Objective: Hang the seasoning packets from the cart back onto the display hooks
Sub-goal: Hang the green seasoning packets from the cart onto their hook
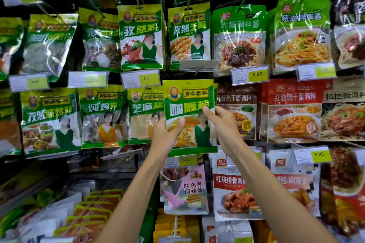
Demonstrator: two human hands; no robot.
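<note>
Green seasoning packets [141,37] on display hooks [139,6]

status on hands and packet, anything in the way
Left hand and right hand both grip the green packet. Packet upright, hook not visible. Price tag holder just above its top edge.

held packet [189,114] mid-wall, in front of the hooked row; left hand [167,136] at its lower left edge, thumb on the front; right hand [223,124] at its right edge; sesame packet [145,112] just left, partly behind it; noodle-sauce packet [239,112] just right, behind the right hand; cumin-sesame packet [188,33] hangs above, price-tag holder [197,65] between the two; price tag [185,161] just under the held packet, braised-pork packet [185,189] hanging below that; stacked packets [94,209] lying bottom left, below the hanging rows
</note>
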